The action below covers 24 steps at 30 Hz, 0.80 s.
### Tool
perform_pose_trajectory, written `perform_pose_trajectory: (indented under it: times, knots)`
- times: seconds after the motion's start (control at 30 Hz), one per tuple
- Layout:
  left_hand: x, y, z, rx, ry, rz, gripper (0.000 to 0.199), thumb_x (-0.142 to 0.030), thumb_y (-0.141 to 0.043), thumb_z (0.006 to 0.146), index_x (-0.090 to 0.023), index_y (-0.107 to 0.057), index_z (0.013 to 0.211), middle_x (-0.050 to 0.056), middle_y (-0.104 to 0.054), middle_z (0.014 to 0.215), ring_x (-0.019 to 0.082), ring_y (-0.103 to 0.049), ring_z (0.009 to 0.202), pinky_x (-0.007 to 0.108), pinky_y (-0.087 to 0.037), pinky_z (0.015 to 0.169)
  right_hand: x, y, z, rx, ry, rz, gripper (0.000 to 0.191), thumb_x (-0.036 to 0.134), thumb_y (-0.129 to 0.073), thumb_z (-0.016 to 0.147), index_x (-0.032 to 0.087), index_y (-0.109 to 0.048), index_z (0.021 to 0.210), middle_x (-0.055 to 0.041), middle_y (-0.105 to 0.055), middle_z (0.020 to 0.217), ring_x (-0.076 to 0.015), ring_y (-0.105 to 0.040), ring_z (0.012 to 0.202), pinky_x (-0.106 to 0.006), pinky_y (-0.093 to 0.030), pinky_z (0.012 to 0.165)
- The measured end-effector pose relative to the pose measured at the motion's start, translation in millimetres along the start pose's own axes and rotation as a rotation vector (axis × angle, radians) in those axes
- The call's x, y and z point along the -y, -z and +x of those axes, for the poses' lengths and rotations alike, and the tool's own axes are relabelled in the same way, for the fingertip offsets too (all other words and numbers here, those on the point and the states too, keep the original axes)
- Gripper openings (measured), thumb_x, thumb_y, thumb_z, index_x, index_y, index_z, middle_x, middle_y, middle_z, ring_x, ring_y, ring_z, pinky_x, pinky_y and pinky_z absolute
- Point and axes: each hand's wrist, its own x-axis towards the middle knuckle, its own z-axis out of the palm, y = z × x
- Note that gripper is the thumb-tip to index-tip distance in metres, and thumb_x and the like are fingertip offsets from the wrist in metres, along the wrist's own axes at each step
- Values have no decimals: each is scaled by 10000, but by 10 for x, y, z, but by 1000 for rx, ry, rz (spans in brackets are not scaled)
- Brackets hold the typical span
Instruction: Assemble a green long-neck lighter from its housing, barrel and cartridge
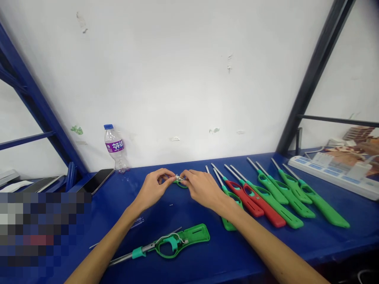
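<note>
My left hand [158, 183] and my right hand [199, 184] meet over the blue table, fingers pinched from both sides on a small silvery metal part [179, 178]. Its exact kind is too small to make out. Just under the fingertips lies a green curved piece [182, 185], mostly hidden by my hands. Nearer to me, between my forearms, lies an opened green gas lighter [197, 234]; its inside shows a teal trigger, a pale tube and a long metal barrel. My left forearm covers part of that barrel.
Several green and red long-necked lighters [268, 205] lie in a row to the right. Behind them is a white power strip [334, 173]. A bottle [115, 148] and a black phone [96, 181] are at the left back. A tiny pin [171, 204] lies near my hands.
</note>
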Motion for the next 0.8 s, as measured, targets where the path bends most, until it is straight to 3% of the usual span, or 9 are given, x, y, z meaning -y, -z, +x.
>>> perform_pose_trajectory:
  times: [0.2, 0.47, 0.63, 0.8]
  knots:
    - [54, 55, -30, 51, 61, -147, 268, -413, -701, 879, -156, -779, 883, 72, -779, 826, 199, -668, 730, 301, -506, 671, 16, -30, -8, -17, 35, 33, 166, 208, -514, 1077, 193, -663, 1149, -69, -749, 1035, -220, -707, 885, -309, -384, 692]
    - [56, 154, -34, 110, 92, -256, 230, -388, -772, 817, -158, -764, 809, 33, -719, 686, 172, -648, 652, 291, -525, 656, -22, -37, -28, 1, 211, 37, 214, 165, -462, 1092, 154, -632, 1223, -100, -720, 1104, -218, -691, 959, -316, -425, 763]
    - [33, 154, -55, 146, 118, -285, 243, -396, -775, 826, -153, -755, 832, 21, -707, 673, 150, -638, 612, 267, -490, 619, -22, -46, -40, 7, 237, 12, 225, 244, -474, 1100, 170, -603, 1267, -89, -710, 1111, -216, -689, 896, -324, -409, 702]
    - [32, 93, -63, 200, 150, -280, 265, -420, -772, 826, -156, -745, 812, -15, -637, 555, 136, -584, 529, 236, -406, 524, -43, -89, -40, 56, 224, -25, 188, 216, -489, 1079, 172, -615, 1212, -97, -732, 1071, -221, -684, 807, -328, -353, 661]
